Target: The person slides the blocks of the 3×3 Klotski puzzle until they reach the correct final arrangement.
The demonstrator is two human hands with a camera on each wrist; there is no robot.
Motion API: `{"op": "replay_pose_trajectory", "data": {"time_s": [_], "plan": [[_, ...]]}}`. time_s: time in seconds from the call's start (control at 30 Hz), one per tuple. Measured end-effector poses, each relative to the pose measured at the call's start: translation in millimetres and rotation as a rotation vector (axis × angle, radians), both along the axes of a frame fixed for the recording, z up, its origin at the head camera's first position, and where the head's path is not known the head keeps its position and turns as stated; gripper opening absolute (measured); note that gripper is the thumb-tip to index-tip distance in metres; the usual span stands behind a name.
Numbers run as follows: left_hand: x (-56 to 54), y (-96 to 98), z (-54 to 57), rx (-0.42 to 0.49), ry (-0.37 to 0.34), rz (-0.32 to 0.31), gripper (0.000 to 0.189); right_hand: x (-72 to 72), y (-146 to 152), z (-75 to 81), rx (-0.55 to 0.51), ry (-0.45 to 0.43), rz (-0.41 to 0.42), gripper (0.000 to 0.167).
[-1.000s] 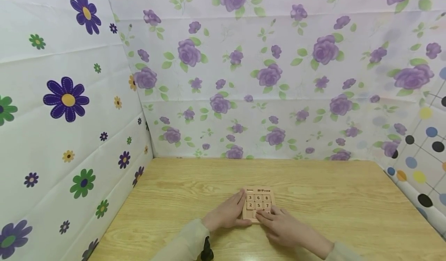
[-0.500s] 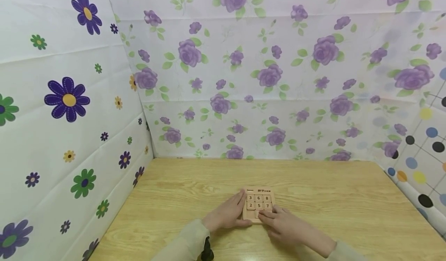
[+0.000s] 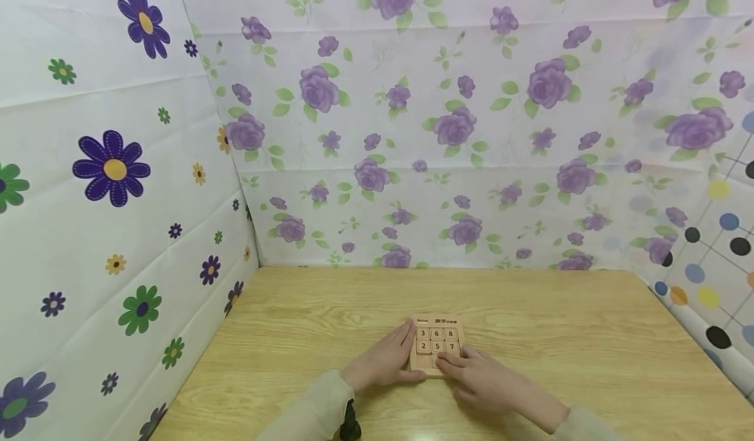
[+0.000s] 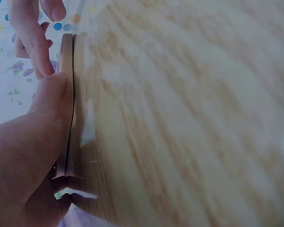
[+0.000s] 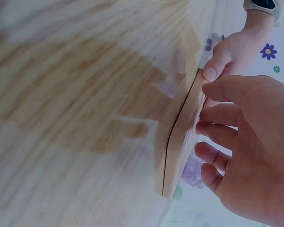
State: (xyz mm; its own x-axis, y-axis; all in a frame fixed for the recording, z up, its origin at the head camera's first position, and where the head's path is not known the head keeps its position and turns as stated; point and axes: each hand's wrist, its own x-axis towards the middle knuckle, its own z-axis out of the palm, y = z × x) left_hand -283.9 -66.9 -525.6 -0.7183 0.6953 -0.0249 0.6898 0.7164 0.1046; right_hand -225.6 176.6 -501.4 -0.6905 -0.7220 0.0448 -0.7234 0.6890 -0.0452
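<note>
A wooden sliding number puzzle lies flat on the table, with 3, 6, 8 in its top row and 2, 5, 7 below. My left hand holds it by the left side, fingers along that edge and thumb at the near left corner. From the right, my right hand rests its fingertips on a bottom-row tile, covering the rest of that row. A bare slot shows at the bottom left. The right wrist view shows the fingers loosely bent over the puzzle's edge.
The wood-grain table stretches around the puzzle on every side. White sheeting with purple roses stands along the back, a daisy-patterned sheet at the left and a dotted one at the right. Something black hangs at the left sleeve.
My right hand has shifted slightly to the right, and the bottom-row tile under its fingertips has slid right with it, widening the bottom-left slot. My left hand stays in place.
</note>
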Motion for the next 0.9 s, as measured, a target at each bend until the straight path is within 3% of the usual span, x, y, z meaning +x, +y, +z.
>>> {"op": "replay_pose_trajectory", "data": {"time_s": [0.27, 0.47, 0.77, 0.9], "plan": [[-2.7, -1.1, -4.5, 0.003, -0.005, -0.001, 0.102, -12.1, -12.1, -3.8, -0.013, 0.019, 0.004, 0.047], [-1.6, -1.5, -4.1, 0.001, -0.007, -0.006, 0.102, -19.0, -20.7, -4.1, -0.019, -0.021, -0.009, 0.050], [1.3, -1.8, 0.4, -0.012, 0.019, -0.016, 0.099, -20.1, -26.3, -1.4, -0.018, -0.101, -0.051, 0.054], [-0.2, -2.2, -0.4, -0.010, 0.019, -0.019, 0.099, -18.1, -26.5, -1.1, 0.003, -0.082, -0.043, 0.056]]}}
